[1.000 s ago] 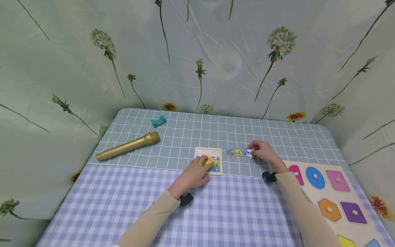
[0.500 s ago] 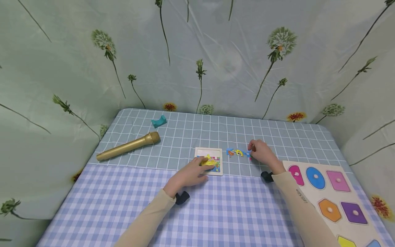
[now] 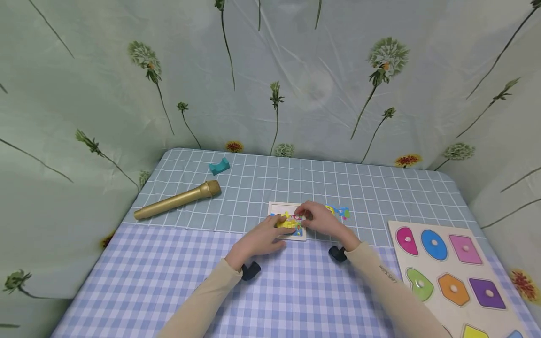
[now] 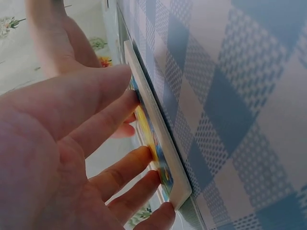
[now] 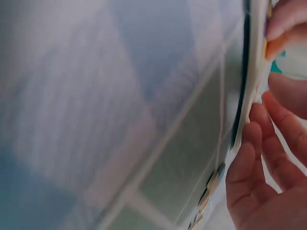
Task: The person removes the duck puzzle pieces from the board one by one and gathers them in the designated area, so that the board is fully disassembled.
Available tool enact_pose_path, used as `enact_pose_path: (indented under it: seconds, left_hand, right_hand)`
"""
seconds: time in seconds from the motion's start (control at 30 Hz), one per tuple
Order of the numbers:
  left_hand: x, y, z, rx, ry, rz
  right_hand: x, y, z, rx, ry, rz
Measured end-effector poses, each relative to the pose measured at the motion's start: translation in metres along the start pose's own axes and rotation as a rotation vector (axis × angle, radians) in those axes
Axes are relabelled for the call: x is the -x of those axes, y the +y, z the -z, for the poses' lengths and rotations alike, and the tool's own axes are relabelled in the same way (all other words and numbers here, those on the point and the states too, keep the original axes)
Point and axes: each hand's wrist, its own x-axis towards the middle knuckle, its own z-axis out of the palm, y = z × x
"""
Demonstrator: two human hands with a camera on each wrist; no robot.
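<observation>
A small wooden jigsaw tray [image 3: 287, 240] with a yellow and blue picture lies mid-table, with bare wood showing along its far side. My left hand [image 3: 259, 237] rests its fingertips on the picture from the near left, fingers spread and nearly straight in the left wrist view. At the tray's right side is my right hand [image 3: 323, 219]. Its loosely bent fingers [image 5: 254, 139] reach the tray's edge in the right wrist view, and no lifted piece shows among them. Beyond that hand, colourful jigsaw pieces [image 3: 340, 211] lie on the grey grid cloth, partly covered by it.
A gold microphone [image 3: 179, 200] lies at the left, with a teal curved block [image 3: 219, 166] behind it. On the right is a wooden shape board [image 3: 439, 263] with knobbed coloured shapes. A floral curtain [image 3: 253, 84] hangs behind the table.
My right hand laid a jigsaw piece flat at the end of the row, let it go, and moved left to the tray. My left hand stays over the picture, its wrist slightly lower.
</observation>
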Motion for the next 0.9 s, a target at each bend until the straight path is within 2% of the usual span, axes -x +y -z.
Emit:
enact_pose_path:
  seconds: [0.1,0.23,0.43,0.67,0.77,0.9]
  left_hand:
    - [0.0,0.001,0.0,-0.003,0.003,-0.003]
    - [-0.001,0.002,0.001,-0.004,0.005,0.003]
    - [-0.002,0.003,0.001,-0.013,0.006,0.013]
    - [-0.003,0.003,0.0,-0.032,-0.002,0.033]
    - [-0.003,0.004,0.0,-0.036,-0.006,0.044]
    - [-0.003,0.004,0.0,-0.028,-0.009,0.05]
  right_hand:
    - [-0.002,-0.003,-0.005,0.056,0.002,-0.004]
    - [-0.004,-0.007,-0.008,0.074,0.008,-0.034]
    - [-0.005,-0.008,-0.008,0.046,0.025,-0.045]
    - [-0.003,-0.002,-0.005,-0.14,0.048,-0.037]
    - [0.005,-0.014,0.008,-0.233,0.059,-0.056]
    - [0.015,-0.007,0.028,-0.317,0.08,-0.105]
